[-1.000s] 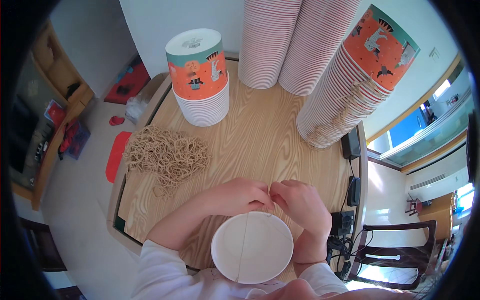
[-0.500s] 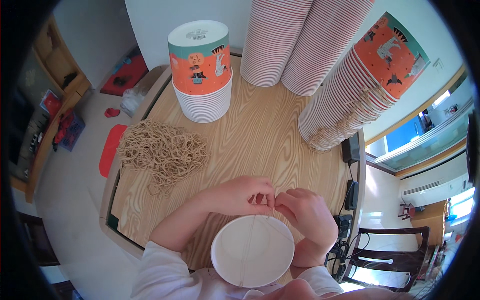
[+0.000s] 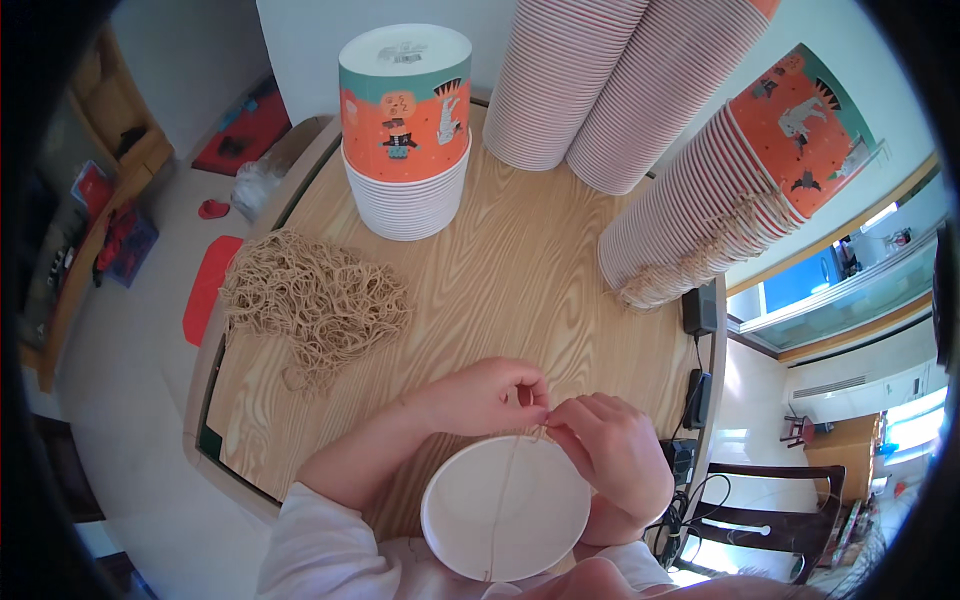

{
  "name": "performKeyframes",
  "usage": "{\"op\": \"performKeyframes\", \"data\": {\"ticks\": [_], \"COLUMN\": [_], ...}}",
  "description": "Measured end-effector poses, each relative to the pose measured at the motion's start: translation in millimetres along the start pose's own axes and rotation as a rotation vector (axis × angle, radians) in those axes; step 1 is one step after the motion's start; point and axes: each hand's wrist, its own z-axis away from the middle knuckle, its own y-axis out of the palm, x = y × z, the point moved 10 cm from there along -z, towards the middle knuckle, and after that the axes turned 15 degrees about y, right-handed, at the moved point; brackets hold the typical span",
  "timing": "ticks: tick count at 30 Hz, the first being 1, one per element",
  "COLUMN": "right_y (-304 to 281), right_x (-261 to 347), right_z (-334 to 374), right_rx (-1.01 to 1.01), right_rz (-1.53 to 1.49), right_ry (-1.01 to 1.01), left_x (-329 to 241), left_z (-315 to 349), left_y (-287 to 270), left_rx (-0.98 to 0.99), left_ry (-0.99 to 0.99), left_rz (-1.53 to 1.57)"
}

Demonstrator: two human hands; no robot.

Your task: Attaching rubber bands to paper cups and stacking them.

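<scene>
A white paper bucket [image 3: 462, 515] stands with its open mouth up, close against my body at the table's near side. A thin tan string [image 3: 503, 490] runs across the mouth from the far rim to the near rim. Just beyond the far rim, my left hand [image 3: 490, 396] pinches the string between thumb and forefinger. My right hand [image 3: 618, 452] is closed beside it at the rim's right, its fingertips meeting the left ones on the string. The exact knot or loop between the fingertips is too small to make out.
A loose heap of tan string [image 3: 318, 300] lies at left. An upside-down stack of orange printed buckets [image 3: 405, 140] stands behind it. Tall nested bucket stacks [image 3: 565, 85] rise at the back; another stack [image 3: 690, 205], draped with string, leans right. Power adapters [image 3: 699, 310] line the right edge.
My fingertips have come together at the far rim. The strands over the bucket's mouth, spread apart before, now show as one line. The view has shifted slightly.
</scene>
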Motion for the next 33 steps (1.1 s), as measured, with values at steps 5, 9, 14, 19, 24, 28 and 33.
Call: {"op": "performKeyframes", "data": {"ticks": [5, 9, 14, 19, 24, 28, 33], "right_y": [-0.9, 0.1, 0.9, 2.6, 2.1, 2.8, 1.2], "right_x": [2.1, 2.2, 4.8, 4.2, 3.8, 2.6, 2.9], "right_z": [-1.6, -4.3, -5.8, -9.1, -9.4, -10.3, -11.6], "right_rx": [-0.006, -0.021, -0.022, -0.024, -0.034, -0.038, -0.045], "right_rz": [0.000, 0.010, 0.022, 0.016, 0.015, 0.030, 0.042], "right_ry": [-0.001, 0.000, -0.009, -0.025, -0.034, -0.022, -0.011], "left_x": [-5.0, -12.8, -11.6, -10.0, -12.4, -13.5, -17.7], "left_z": [2.2, 1.7, 3.4, 3.1, 3.7, 4.3, 4.7], "left_y": [-4.8, -7.6, -9.9, -12.4, -14.1, -15.6, -16.2], "left_rx": [-0.024, -0.042, -0.072, -0.107, -0.113, -0.110, -0.067], "left_ry": [0.051, 0.052, 0.026, 0.021, 0.023, 0.017, 0.051], "left_rz": [-0.192, -0.202, -0.201, -0.207, -0.197, -0.194, -0.185]}}
